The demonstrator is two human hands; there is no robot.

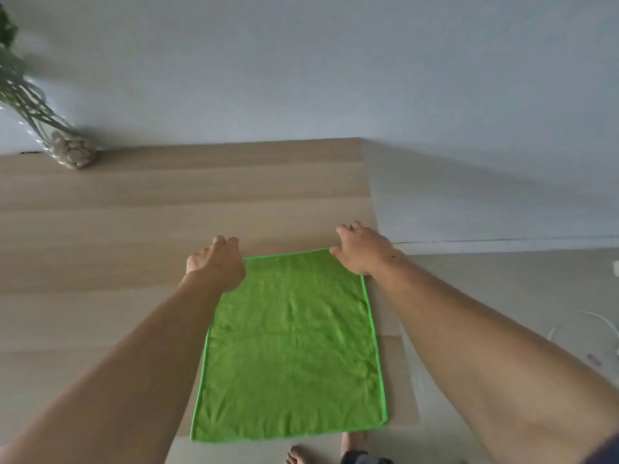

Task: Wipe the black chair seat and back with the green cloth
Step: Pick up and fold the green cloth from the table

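Green cloth [291,346] lies spread flat and rectangular on a light wood table [100,229], its long sides running away from the person, near edge close to the table's front. Left hand [217,262] sits at the far left corner of the cloth, knuckles up, fingers curled under; whether they pinch the corner cannot be told, since the fingertips are hidden beneath the hand. Right hand [361,249] rests at the far right corner, fingers loosely bent and partly spread, palm down on or just over the cloth edge; grip likewise unclear. Both forearms are bare and reach forward along either side of the cloth. A glass vase [67,149] with pebbles and green stems stands at the table's far left, against a pale wall [335,61]. Bare toes [298,455] show below the table edge. White cable [599,323] on the floor at right.
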